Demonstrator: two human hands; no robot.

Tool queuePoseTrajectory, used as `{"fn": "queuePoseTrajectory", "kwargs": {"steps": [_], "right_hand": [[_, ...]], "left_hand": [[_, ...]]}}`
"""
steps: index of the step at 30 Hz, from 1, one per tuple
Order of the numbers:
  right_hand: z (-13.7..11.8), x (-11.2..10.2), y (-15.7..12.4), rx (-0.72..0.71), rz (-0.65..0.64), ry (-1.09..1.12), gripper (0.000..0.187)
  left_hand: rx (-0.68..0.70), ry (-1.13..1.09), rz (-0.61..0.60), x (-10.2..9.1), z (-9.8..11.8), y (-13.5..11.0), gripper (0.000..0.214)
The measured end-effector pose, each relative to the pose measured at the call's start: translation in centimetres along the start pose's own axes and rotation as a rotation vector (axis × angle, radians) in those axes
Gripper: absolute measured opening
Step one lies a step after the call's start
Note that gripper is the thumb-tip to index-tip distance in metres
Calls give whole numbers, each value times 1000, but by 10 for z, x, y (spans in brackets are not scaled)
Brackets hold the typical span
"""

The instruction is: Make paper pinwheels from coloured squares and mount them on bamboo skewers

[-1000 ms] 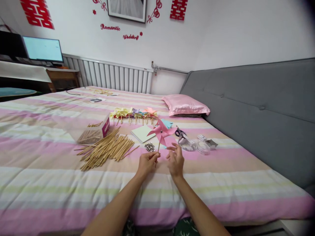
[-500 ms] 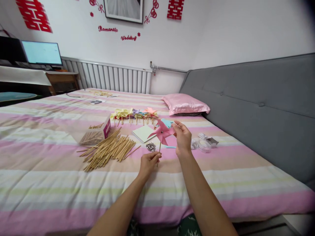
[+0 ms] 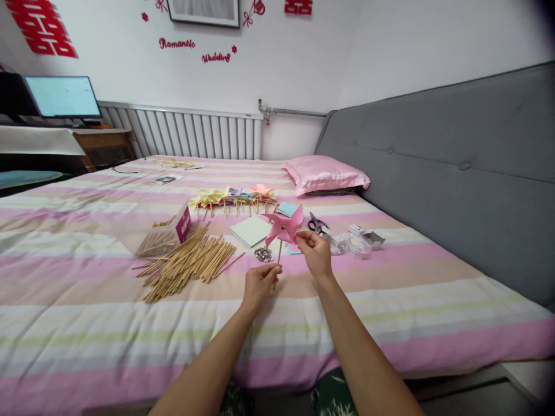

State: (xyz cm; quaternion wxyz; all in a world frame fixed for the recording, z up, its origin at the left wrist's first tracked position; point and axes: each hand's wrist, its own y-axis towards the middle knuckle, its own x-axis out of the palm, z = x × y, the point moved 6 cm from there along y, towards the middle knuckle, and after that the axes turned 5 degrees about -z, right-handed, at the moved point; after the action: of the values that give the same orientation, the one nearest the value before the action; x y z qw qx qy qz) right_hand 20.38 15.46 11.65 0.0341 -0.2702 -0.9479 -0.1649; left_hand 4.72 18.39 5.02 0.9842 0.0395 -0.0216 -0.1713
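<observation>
A pink paper pinwheel (image 3: 287, 232) stands upright on a thin wooden stick (image 3: 280, 252), with a small pin at its centre. My left hand (image 3: 260, 284) is closed round the lower part of that stick. At the pinwheel's right side, the fingertips of my right hand (image 3: 315, 254) are pinched at the edge of a blade. Just behind the left hand lies a small heap of shiny metal pins (image 3: 263, 254). Light green square paper (image 3: 250, 231) is stacked beyond it, and blue paper (image 3: 287, 208) shows behind the pinwheel.
Loose wooden sticks (image 3: 191, 260) spread on the striped bed to the left, beside a clear box (image 3: 161, 238) holding more. Several finished pinwheels (image 3: 234, 197) lie farther back. Scissors (image 3: 317, 224) and small clear containers (image 3: 359, 247) are at right, with a pink pillow (image 3: 326, 174) beyond.
My right hand has moved down and slightly left along the pinwheel, which has turned a little. The scissors now show beside it. My left hand keeps its hold on the stick. The view has shifted slightly.
</observation>
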Motion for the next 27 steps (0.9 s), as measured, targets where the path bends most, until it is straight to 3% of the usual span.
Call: {"fn": "queuePoseTrajectory", "kwargs": {"steps": [8,11,14,18,22,27], "right_hand": [[3,13,-9,-62,-68,-115,20],[-4,9,-11,-103,-5,-169,27],[-26,0,-14,-282,111,-276,38],[-51,1,-19,-558,125,-601,38],[-48,4,-19,-562,136,-766,34],[-40,11,-21,-552,112,-797,33]], "left_hand": [[0,25,8,1,2,-1,36],[-2,24,6,1,3,-1,35],[-7,17,2,1,3,-1,36],[-10,12,-6,2,2,-1,37],[-9,7,-8,1,-1,0,38],[-1,4,-5,0,-4,1,37]]}}
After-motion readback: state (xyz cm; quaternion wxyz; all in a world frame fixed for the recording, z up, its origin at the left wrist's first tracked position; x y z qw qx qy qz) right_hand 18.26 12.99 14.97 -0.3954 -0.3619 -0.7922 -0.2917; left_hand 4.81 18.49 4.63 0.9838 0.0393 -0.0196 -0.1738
